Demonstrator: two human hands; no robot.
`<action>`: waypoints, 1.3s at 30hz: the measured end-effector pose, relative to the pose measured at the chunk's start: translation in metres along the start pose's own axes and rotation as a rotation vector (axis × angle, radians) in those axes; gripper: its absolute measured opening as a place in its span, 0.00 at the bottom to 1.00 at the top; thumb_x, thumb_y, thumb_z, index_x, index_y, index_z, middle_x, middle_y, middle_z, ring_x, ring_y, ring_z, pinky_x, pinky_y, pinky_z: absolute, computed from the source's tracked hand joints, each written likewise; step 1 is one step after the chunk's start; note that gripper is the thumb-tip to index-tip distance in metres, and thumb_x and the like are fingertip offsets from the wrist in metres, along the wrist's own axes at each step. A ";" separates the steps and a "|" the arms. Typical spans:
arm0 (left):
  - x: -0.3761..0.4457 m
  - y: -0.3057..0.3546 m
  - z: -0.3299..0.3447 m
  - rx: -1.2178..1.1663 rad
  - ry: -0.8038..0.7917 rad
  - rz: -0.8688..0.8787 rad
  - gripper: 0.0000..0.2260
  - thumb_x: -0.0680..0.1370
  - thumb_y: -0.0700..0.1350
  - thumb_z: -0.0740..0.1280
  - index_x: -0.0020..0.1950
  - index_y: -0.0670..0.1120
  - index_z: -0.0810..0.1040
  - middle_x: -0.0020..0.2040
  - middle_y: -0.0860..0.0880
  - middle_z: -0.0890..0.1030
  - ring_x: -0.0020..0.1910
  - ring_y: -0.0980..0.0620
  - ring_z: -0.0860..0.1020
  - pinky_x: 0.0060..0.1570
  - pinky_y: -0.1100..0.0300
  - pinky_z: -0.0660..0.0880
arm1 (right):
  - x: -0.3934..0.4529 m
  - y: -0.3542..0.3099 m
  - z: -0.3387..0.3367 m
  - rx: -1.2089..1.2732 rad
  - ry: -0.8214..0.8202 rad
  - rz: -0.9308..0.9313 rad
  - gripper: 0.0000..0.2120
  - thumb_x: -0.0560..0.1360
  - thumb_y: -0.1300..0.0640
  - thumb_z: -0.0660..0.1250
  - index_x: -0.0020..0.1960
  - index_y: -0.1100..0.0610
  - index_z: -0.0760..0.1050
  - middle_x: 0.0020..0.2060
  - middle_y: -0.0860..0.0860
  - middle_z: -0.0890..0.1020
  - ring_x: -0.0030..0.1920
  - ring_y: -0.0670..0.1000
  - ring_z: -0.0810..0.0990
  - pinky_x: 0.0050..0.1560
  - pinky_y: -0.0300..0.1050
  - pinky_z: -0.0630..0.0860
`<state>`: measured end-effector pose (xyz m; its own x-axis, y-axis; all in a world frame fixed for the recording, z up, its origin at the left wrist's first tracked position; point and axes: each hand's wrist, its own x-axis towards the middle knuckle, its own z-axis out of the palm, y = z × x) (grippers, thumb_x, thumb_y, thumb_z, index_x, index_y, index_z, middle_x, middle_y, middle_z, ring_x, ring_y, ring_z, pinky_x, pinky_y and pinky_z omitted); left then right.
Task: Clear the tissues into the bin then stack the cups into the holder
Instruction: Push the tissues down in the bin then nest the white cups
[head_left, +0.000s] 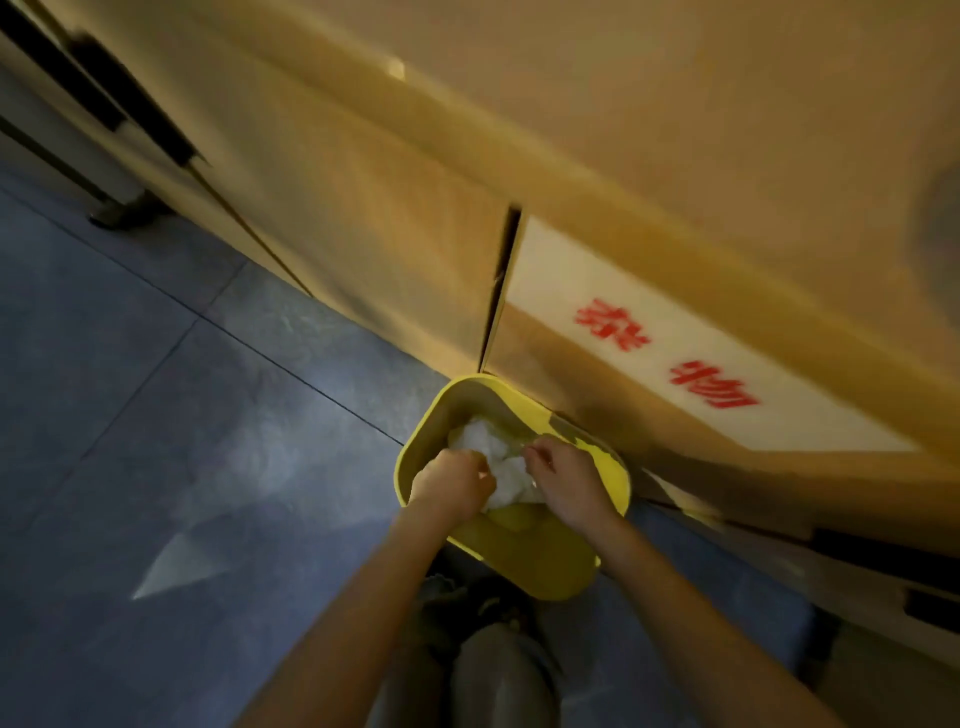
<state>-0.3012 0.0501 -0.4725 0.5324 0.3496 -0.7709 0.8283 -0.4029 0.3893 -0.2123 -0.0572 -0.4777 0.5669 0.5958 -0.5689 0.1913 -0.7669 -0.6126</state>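
A yellow bin (415, 447) stands on the floor against a wooden cabinet. White crumpled tissues (488, 447) lie bunched inside its mouth. Both hands reach down into the bin. My left hand (449, 483) is closed around the left side of the tissue wad. My right hand (566, 480) grips the right side of the tissues, fingers curled in. No cups or cup holder are in view.
The wooden cabinet (363, 218) with a white label bearing red characters (670, 364) runs along behind the bin. Grey tiled floor (156, 415) spreads to the left. My legs and shoes (498, 670) are below the bin. A black table leg (119, 213) stands far left.
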 end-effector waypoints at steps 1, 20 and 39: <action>-0.016 0.010 -0.014 -0.005 0.007 0.039 0.11 0.76 0.45 0.60 0.41 0.41 0.77 0.44 0.39 0.80 0.46 0.41 0.78 0.44 0.51 0.74 | -0.011 -0.016 -0.014 -0.014 0.009 -0.017 0.11 0.78 0.57 0.58 0.38 0.56 0.73 0.38 0.61 0.80 0.39 0.58 0.77 0.39 0.48 0.68; -0.247 0.265 -0.253 0.111 0.441 0.737 0.08 0.75 0.44 0.62 0.46 0.43 0.79 0.43 0.40 0.83 0.45 0.40 0.79 0.42 0.49 0.76 | -0.188 -0.240 -0.309 0.043 0.638 -0.203 0.09 0.77 0.54 0.58 0.49 0.56 0.75 0.36 0.58 0.83 0.40 0.59 0.80 0.42 0.54 0.76; -0.172 0.473 -0.150 0.198 0.479 0.884 0.26 0.74 0.47 0.66 0.69 0.42 0.63 0.68 0.42 0.70 0.67 0.44 0.66 0.67 0.55 0.62 | -0.170 -0.062 -0.462 0.329 1.091 0.161 0.17 0.75 0.59 0.62 0.64 0.57 0.67 0.61 0.57 0.74 0.60 0.55 0.73 0.59 0.49 0.72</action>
<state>0.0251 -0.0737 -0.0802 0.9883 0.1436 0.0506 0.0854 -0.7978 0.5969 0.0496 -0.2212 -0.0895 0.9883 -0.1501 0.0259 -0.0737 -0.6205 -0.7807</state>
